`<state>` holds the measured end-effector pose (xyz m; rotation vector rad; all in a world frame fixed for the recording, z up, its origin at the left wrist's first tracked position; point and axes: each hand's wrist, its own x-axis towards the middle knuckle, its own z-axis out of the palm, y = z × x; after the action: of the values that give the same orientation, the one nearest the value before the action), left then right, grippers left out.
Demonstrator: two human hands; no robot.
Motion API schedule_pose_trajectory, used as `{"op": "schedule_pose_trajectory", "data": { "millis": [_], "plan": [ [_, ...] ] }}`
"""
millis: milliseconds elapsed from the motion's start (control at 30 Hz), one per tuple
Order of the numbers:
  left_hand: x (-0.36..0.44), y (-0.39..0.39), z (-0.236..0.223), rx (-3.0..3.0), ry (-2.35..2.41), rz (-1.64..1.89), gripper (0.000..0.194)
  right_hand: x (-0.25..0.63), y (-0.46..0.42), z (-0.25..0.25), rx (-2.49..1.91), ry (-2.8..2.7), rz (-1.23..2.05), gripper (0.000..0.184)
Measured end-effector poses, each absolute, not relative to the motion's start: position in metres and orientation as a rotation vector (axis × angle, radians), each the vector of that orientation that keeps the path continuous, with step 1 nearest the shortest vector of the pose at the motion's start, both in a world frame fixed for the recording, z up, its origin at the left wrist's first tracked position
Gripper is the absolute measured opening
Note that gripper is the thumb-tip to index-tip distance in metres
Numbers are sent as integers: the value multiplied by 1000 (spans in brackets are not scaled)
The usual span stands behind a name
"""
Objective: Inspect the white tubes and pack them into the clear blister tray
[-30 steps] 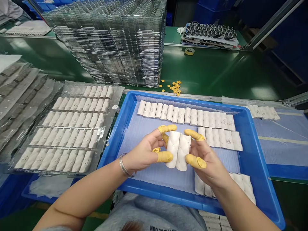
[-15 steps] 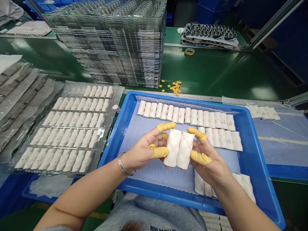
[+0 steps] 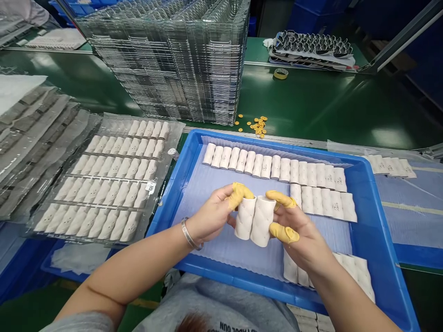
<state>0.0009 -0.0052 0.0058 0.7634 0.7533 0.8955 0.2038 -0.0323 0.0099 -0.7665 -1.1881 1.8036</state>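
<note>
Two white sleeve-like pieces with a wavy, embossed surface are held upright side by side over the blue tray [image 3: 387, 240]. My left hand [image 3: 214, 212] is closed on the left white sleeve [image 3: 245, 220], its thumb at the top rim. Around the right white sleeve [image 3: 261, 222], the fingers of my right hand [image 3: 301, 230] pinch from the side. Yellow finger cots cover several fingertips. Rows of similar white pieces [image 3: 258, 164] stand along the tray's back, some with dark printed marks; others lie partly behind my right forearm.
A clear blister tray [image 3: 177, 131] with rows of white pieces lies left. Behind it rises a tall stack of clear plastic trays [image 3: 173, 69]. Loose yellow finger cots [image 3: 259, 127] and a tape roll [image 3: 280, 74] lie on the green bench [image 3: 311, 106].
The two sleeves have tipped so their top openings show. My left thumb has moved up from the sleeve's side to its top rim. The view has shifted slightly.
</note>
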Motion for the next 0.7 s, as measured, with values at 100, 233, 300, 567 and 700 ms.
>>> {"op": "schedule_pose_trajectory", "data": {
  "millis": [100, 233, 300, 567, 700],
  "plan": [
    [0, -5, 4, 726, 726, 909, 53, 204, -31, 13, -760, -1144, 1835, 41],
    [-5, -7, 2, 768, 529, 899, 39, 204, -30, 14, -778, -1126, 1831, 40],
    [-6, -7, 2, 811, 434, 880, 49, 203, -30, 15, -768, -1128, 1827, 41],
    [-9, -7, 1, 789, 393, 845, 56, 200, -30, 15, -758, -1026, 1864, 42],
    [-9, -7, 1, 793, 413, 829, 53, 201, -31, 16, -743, -902, 1914, 44]
  ]
}}
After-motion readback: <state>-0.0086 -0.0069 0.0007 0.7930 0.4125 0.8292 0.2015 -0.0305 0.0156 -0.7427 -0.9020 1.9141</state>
